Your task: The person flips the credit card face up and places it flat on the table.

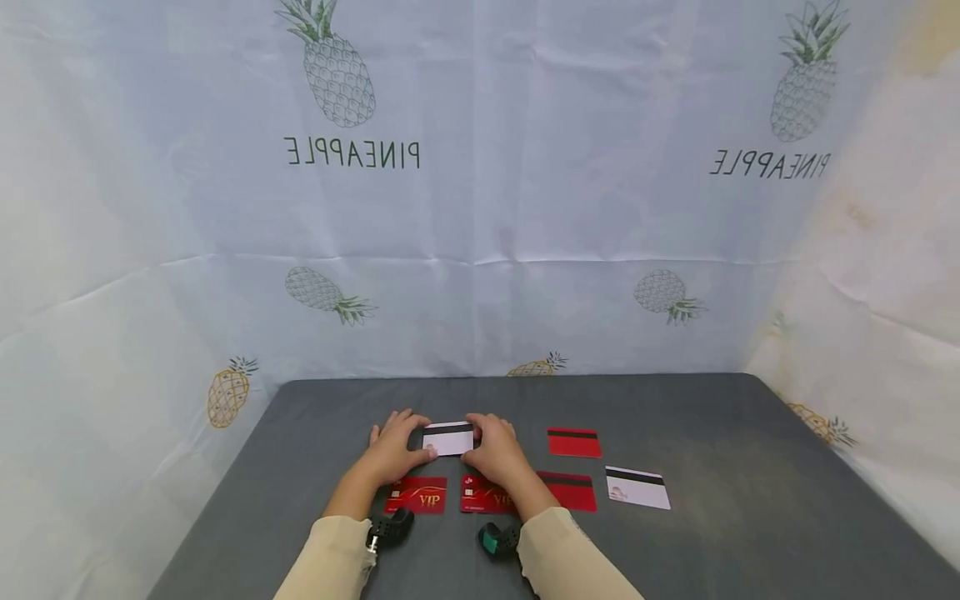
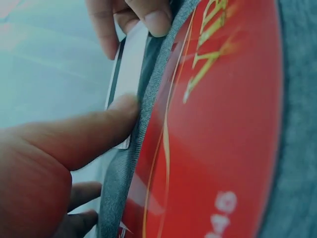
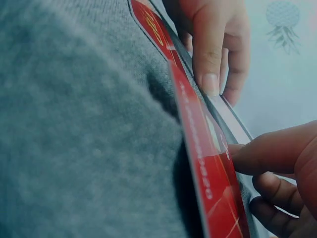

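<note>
A white card [image 1: 448, 440] with a black magnetic stripe along its top lies between my two hands near the middle of the table. My left hand [image 1: 392, 450] pinches its left end, thumb at the lower corner and forefinger at the upper one. At the opposite end, my right hand [image 1: 495, 447] grips the card the same way. In the left wrist view, the left thumb [image 2: 119, 111] presses on the white card [image 2: 128, 64]. Just in front of the hands lie two red VIP cards [image 1: 424, 498], the right one [image 1: 480, 496] partly covered by my right forearm.
Right of my hands, two red striped cards [image 1: 574, 443] lie one in front of the other, the nearer [image 1: 577, 493] beside my right wrist. Another white striped card [image 1: 637, 487] lies farther right. A pineapple-print curtain [image 1: 480, 208] rises behind the grey table [image 1: 712, 450].
</note>
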Demonstrator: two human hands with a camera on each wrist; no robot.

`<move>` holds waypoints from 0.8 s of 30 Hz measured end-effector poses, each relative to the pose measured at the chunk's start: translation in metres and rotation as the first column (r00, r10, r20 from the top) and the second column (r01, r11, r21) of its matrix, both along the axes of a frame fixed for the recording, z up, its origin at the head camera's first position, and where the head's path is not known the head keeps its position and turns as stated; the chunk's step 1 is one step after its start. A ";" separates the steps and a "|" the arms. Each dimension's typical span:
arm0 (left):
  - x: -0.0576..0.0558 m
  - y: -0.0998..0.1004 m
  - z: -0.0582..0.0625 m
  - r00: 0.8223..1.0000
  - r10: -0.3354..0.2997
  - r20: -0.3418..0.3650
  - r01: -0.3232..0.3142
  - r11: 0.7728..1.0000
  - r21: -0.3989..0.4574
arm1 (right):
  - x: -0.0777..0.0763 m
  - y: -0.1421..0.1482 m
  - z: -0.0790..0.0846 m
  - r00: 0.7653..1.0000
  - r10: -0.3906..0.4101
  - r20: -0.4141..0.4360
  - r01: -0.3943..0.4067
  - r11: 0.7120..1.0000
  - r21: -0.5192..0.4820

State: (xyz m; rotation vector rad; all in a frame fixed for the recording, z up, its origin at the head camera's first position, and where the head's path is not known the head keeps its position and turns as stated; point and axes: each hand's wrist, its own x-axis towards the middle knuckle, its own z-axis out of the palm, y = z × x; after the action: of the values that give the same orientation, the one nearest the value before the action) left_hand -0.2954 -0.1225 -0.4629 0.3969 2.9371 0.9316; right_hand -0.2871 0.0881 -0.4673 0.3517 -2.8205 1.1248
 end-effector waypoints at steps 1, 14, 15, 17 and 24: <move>0.001 -0.001 0.000 1.000 -0.002 -0.006 0.002 1.000 0.007 | 0.000 0.000 -0.001 1.000 -0.004 0.000 0.004 1.000 -0.002; 0.004 -0.003 0.009 0.992 -0.018 -0.128 0.028 0.997 0.074 | 0.006 -0.003 0.002 0.998 -0.027 -0.055 0.027 1.000 0.015; 0.004 -0.002 0.009 0.991 -0.024 -0.135 0.034 0.996 0.076 | 0.006 -0.004 0.003 0.997 -0.024 -0.068 0.025 0.999 0.025; 0.005 0.000 0.013 0.987 -0.038 -0.156 0.050 0.996 0.076 | 0.008 -0.007 0.005 0.993 -0.006 -0.118 0.013 0.998 0.060; 0.013 0.013 0.025 0.979 -0.091 -0.180 0.100 0.994 0.042 | 0.020 -0.014 0.012 0.955 0.069 -0.289 -0.033 0.991 0.127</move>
State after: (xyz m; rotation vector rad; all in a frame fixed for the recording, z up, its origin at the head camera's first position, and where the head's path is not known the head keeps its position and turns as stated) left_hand -0.2824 -0.1091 -0.4380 0.6505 3.0231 1.0101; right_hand -0.2671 0.0741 -0.4556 0.5541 -2.6337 0.8315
